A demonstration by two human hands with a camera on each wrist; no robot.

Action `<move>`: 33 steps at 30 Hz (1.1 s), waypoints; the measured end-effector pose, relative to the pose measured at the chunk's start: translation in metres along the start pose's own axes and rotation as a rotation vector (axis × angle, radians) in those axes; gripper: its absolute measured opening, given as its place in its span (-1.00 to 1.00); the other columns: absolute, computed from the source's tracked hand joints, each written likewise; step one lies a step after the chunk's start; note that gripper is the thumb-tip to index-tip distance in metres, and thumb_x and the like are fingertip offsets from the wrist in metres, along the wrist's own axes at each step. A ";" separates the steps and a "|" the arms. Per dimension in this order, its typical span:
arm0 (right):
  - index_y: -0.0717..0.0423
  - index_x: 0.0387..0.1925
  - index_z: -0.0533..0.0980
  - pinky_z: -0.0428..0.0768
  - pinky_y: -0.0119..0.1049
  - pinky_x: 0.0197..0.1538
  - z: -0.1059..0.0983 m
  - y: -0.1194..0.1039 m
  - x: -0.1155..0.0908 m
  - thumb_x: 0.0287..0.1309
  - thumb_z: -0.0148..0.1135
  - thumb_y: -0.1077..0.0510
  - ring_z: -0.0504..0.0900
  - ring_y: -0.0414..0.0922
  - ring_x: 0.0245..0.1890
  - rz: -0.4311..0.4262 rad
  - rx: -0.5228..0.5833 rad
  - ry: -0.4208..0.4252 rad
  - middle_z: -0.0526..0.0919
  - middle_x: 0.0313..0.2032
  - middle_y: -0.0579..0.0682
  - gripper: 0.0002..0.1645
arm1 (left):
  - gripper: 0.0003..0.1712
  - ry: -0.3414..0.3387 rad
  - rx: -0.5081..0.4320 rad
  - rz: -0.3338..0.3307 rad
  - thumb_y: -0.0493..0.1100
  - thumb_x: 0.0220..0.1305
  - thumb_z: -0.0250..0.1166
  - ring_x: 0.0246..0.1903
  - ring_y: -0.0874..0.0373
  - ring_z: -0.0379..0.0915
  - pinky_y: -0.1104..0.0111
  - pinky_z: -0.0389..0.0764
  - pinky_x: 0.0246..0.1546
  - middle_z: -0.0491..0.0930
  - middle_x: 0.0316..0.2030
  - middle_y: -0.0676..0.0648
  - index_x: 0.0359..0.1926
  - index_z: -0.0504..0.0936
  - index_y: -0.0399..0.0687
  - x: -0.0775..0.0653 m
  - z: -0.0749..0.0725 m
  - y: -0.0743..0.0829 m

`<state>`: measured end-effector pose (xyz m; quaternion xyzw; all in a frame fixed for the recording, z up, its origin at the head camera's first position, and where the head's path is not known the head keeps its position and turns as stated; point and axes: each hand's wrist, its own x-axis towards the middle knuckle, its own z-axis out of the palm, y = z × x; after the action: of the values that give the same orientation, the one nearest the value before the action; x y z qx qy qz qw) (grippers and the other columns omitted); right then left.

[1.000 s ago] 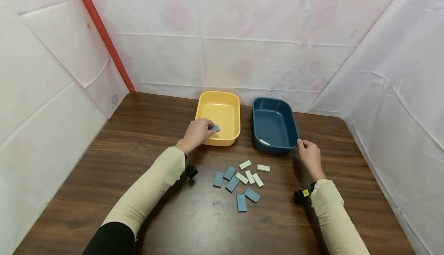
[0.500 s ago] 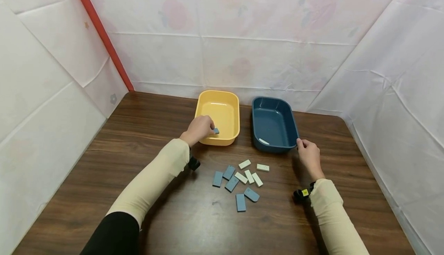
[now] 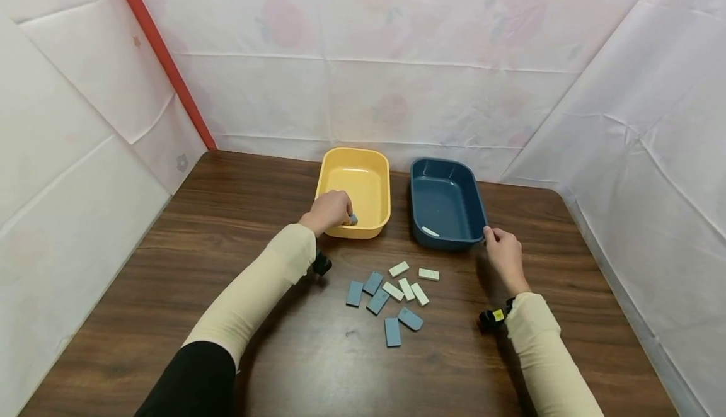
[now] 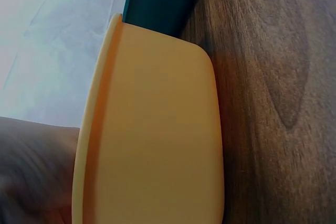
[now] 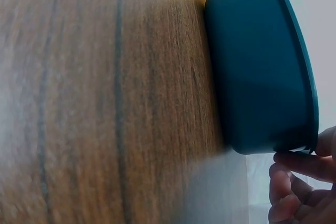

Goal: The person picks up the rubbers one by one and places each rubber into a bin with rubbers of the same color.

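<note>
Tile [image 3: 353, 220] pinched by left hand [image 3: 331, 210], yellow tub [image 3: 365, 184] beneath; right hand [image 3: 504, 254], well apart, pinches blue tub [image 3: 445, 199], seemingly to steady it.

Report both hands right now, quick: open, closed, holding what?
Left hand: closed, holding a gray-blue tile.
Right hand: closed, pinching the rim of the dark blue tray.

Left forearm [image 3: 258, 285]: reaching forward, slanted rightward. Left hand [image 3: 329, 209]: back facing up, fingers bent downward, tips drawn together in pinch; in left wrist view only partly seen, blurred. Right forearm [image 3: 544, 348]: reaching forward, slanted leftward. Right hand [image 3: 503, 254]: well apart from left; thumb [image 5: 327, 143] and index finger [image 5: 310, 166] pinching, remaining fingers [image 5: 283, 203] curled in.
</note>
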<state>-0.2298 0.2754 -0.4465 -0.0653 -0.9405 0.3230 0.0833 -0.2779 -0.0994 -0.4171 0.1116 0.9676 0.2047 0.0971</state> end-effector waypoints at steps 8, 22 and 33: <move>0.14 -0.69 0.33 0.24 -0.30 -0.58 0.000 -0.002 -0.001 0.31 -0.22 -0.14 0.24 -0.10 -0.73 0.007 0.020 -0.016 0.25 -0.80 -0.08 -0.42 | -0.79 -0.042 0.035 -0.014 -0.29 0.06 0.18 -0.67 0.18 0.21 0.44 0.22 -0.66 0.47 -0.68 0.01 -0.65 0.58 -0.02 0.004 0.000 -0.002; 0.24 -0.59 0.43 0.25 -0.31 -0.56 0.003 -0.004 0.000 0.31 -0.23 -0.15 0.27 -0.10 -0.69 0.016 0.023 -0.021 0.31 -0.75 -0.04 -0.38 | -0.77 0.165 -0.024 0.028 -0.09 0.20 0.16 -0.17 0.06 0.52 0.21 0.54 -0.16 0.61 -0.16 -0.05 -0.18 0.63 -0.04 -0.009 -0.007 0.003; 0.14 -0.70 0.31 0.23 -0.30 -0.57 0.005 -0.002 0.003 0.30 -0.21 -0.14 0.24 -0.09 -0.70 0.013 0.022 0.004 0.26 -0.77 -0.04 -0.42 | -0.70 0.281 -0.043 -0.004 -0.04 0.18 0.19 -0.15 0.04 0.52 0.20 0.53 -0.13 0.60 -0.12 -0.05 -0.09 0.61 -0.02 -0.022 -0.009 0.004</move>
<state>-0.2335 0.2715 -0.4493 -0.0710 -0.9362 0.3337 0.0839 -0.2583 -0.1048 -0.4037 0.0779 0.9673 0.2386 -0.0364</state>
